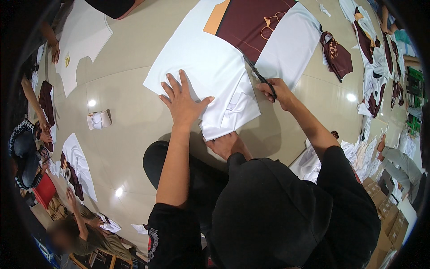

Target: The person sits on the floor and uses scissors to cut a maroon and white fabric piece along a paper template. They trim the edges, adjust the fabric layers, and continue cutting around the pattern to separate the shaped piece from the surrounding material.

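My left hand (181,101) lies spread with fingers apart on a large white fabric piece (174,54). My right hand (274,92) grips black scissors (255,69), whose blades lie along the white piece's edge, over maroon fabric (246,22) with an orange panel (214,18) and printed design. Another white panel (291,45) lies to the right. The lower corner of the white piece is folded and bunched. My bare foot (226,145) is partly under that corner, beside my black-clothed leg.
People (67,237) work along the left, with hands on fabric pieces. A small box (98,119) sits left on the tiled floor (116,157). A maroon piece (336,58), piles of fabric (371,89), cardboard boxes (385,215) and another person's legs (394,166) are at right.
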Demonstrator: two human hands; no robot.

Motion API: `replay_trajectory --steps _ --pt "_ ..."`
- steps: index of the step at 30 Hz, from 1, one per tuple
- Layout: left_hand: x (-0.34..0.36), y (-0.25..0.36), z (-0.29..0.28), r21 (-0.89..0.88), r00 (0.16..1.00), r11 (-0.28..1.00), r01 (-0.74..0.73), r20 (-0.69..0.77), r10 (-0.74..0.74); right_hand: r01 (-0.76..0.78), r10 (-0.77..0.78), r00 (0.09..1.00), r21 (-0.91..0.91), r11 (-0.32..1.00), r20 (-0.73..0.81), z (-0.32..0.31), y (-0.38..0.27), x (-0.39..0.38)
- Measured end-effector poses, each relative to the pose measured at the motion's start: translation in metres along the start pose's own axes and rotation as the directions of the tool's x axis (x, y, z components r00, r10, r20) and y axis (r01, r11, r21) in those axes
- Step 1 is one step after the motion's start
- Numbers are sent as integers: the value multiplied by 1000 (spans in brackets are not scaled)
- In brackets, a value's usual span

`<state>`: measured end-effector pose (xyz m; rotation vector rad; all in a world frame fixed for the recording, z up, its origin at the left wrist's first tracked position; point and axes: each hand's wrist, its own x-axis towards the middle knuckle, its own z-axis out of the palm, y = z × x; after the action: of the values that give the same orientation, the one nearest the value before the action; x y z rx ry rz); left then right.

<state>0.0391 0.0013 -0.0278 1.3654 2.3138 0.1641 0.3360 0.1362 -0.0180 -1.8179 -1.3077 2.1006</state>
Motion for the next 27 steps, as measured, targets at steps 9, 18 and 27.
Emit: replay_trajectory --steps 9,18,27 --pt "0 3 -4 -5 999 1000 25 27 -24 26 -23 999 -90 996 32 -12 1 4" --pt "0 5 -5 -17 998 999 44 35 -43 24 -16 999 -193 981 41 -23 -6 6" --pt "-1 0 -1 -9 1000 1000 -15 -15 15 31 -24 998 -116 993 58 -19 -20 13"
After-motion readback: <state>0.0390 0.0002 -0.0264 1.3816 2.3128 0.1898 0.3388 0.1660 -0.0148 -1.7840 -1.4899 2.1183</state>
